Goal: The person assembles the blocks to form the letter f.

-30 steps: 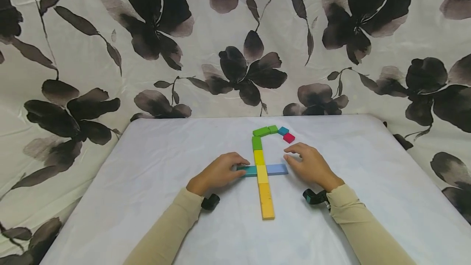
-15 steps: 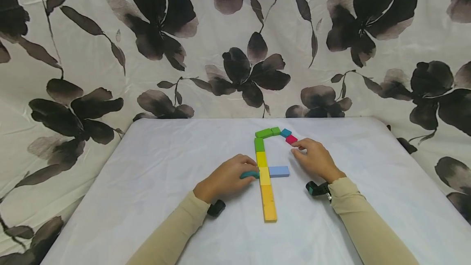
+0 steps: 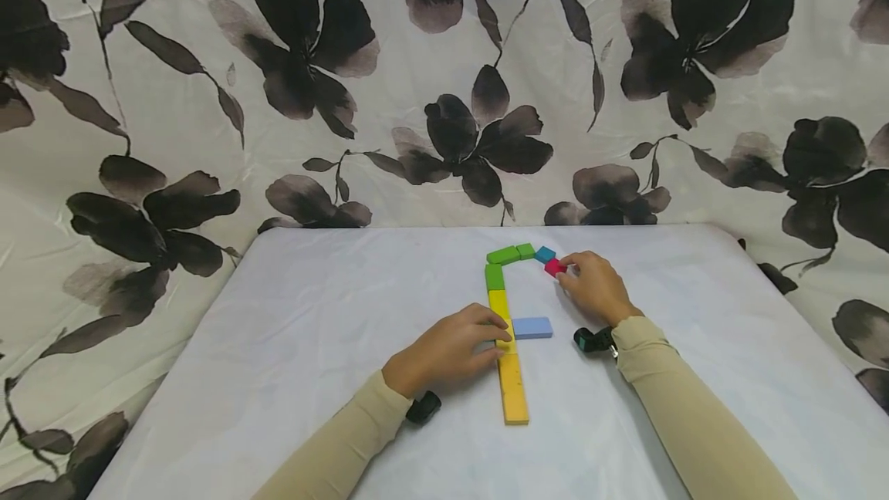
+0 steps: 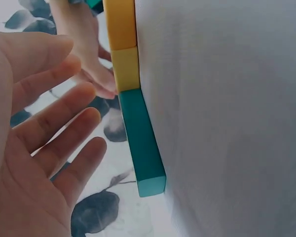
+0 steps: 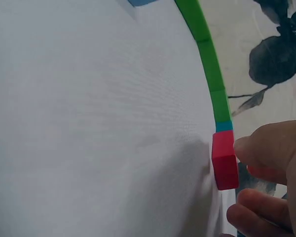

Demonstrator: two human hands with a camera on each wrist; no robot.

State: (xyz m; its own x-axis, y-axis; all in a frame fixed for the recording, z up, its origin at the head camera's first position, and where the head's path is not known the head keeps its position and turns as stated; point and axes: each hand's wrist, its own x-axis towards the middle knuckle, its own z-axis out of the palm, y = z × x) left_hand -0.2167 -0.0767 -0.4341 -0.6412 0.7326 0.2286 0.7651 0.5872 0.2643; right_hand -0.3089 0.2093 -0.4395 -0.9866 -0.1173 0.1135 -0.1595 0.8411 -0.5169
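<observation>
In the head view my left hand (image 3: 450, 351) hovers over a yellow block (image 3: 510, 388) column, fingers loosely extended and holding nothing. It hides a teal block (image 4: 140, 136), which the left wrist view shows lying free on the table, end against a yellow block (image 4: 126, 69). My right hand (image 3: 596, 284) is at a small red block (image 3: 553, 267), thumb and index finger at its edges in a pinch; the right wrist view shows the thumb (image 5: 254, 145) against the red block (image 5: 224, 160). A blue block (image 3: 545, 254) stands beside the red one.
Green blocks (image 3: 495, 278) curve from the top of the yellow column toward the blue block. A light blue block (image 3: 532, 328) juts right from the column. All lie on a white-covered table (image 3: 312, 315), with a floral cloth (image 3: 389, 83) behind.
My right hand has moved forward to the red block and its fingers have drawn in on it. My left hand has moved right from the teal block to above the yellow column.
</observation>
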